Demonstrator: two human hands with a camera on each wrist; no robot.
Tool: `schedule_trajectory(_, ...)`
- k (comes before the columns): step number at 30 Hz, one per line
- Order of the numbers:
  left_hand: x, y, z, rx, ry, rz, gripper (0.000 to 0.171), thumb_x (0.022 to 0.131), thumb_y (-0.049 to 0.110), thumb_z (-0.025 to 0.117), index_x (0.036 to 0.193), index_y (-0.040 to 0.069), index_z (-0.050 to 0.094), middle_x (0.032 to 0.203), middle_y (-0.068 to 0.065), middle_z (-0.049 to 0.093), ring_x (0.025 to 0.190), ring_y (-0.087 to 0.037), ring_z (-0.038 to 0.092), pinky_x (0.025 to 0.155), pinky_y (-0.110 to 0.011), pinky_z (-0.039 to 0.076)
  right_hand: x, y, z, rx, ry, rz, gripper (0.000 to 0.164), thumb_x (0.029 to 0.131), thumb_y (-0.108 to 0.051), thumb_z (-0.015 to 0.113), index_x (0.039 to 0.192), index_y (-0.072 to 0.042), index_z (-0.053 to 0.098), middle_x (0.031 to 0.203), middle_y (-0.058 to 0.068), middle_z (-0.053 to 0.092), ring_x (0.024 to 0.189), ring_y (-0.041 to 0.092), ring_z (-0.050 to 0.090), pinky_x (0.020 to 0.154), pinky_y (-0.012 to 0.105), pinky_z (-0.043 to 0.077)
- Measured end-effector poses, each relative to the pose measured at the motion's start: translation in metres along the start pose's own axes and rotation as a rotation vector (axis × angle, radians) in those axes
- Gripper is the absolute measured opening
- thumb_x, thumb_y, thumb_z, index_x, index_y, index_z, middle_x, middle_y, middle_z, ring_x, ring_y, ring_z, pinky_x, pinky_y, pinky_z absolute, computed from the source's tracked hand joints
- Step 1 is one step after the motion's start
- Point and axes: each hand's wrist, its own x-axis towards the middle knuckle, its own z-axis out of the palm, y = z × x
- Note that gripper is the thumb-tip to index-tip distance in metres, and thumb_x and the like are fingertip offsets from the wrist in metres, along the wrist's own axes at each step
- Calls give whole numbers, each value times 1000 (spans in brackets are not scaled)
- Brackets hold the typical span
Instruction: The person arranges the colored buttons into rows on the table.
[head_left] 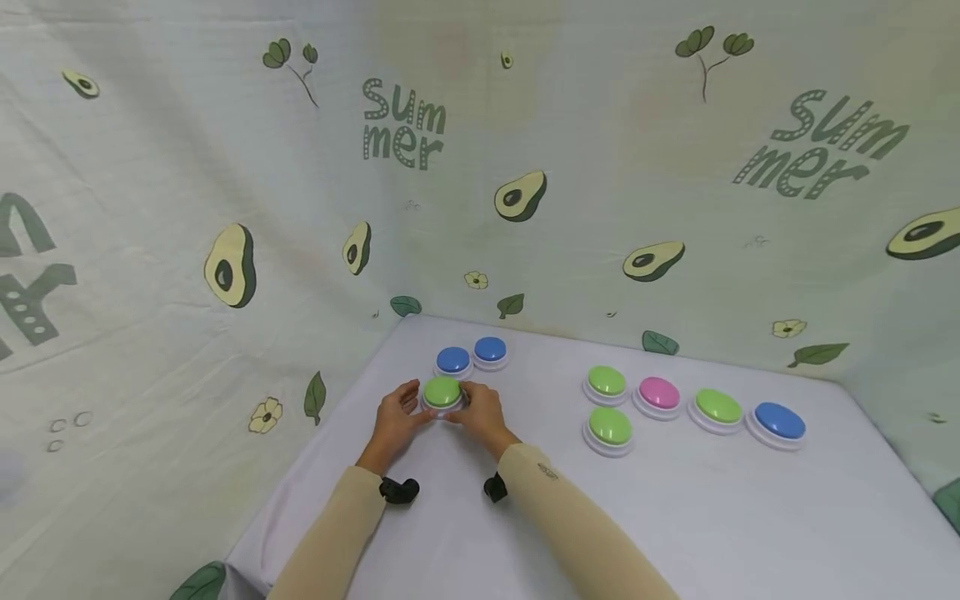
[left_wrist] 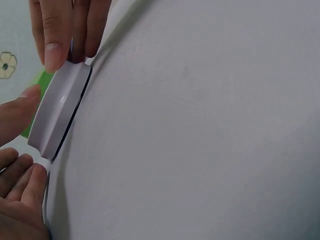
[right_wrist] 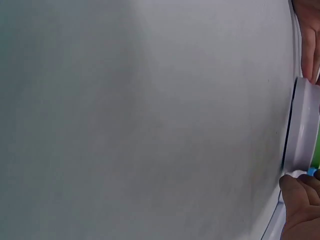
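In the head view, a round push button with a green dome (head_left: 442, 391) and a white base lies between both hands, at the left of the table. My left hand (head_left: 397, 421) holds its left side, thumb against the near edge of the base. From the right, my right hand (head_left: 483, 414) grips the base between thumb and fingers. The left wrist view shows the white base (left_wrist: 62, 107) side-on, with fingertips at both ends and its underside close over the tabletop. Only part of the base (right_wrist: 302, 125) appears in the right wrist view.
Two blue buttons (head_left: 453, 360) (head_left: 491, 349) stand just behind the held one. Farther right are green buttons (head_left: 606, 381) (head_left: 610, 426) (head_left: 717, 406), a pink button (head_left: 659, 392) and a blue button (head_left: 780, 421). A printed cloth (head_left: 570, 125) hangs behind the white table (head_left: 720, 517).
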Motion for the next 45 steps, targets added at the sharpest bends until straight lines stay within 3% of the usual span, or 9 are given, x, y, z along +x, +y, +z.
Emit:
schedule_trajectory(7,6,2,12,-3,-36,18,73,86,-8,82,150,-12,46,153,-32,49,141,-44,50,112,-40,49,3,3,0,9,61,36,67,79,-11,94,136,7,64,135,21,68,128,36,63,112,49,50)
schedule_trajectory(13,10,2,16,11,-34,27,69,85,-8,82,147,-8,52,147,-29,56,135,-41,57,109,-38,52,9,6,-1,-14,90,71,62,80,-10,92,135,4,66,135,19,69,129,35,63,113,47,49)
schedule_trajectory(29,8,5,11,-6,12,-24,63,83,-6,85,141,-5,61,142,-26,62,132,-40,61,109,-42,52,11,-1,-1,18,88,123,61,74,-15,97,128,-1,73,127,14,74,129,34,63,114,48,48)
schedule_trajectory(45,9,2,5,-11,60,-47,60,80,-8,87,136,-2,67,140,-22,65,129,-37,63,105,-36,54,15,1,5,45,70,157,63,73,-20,99,129,-4,74,128,13,73,131,34,62,115,48,47)
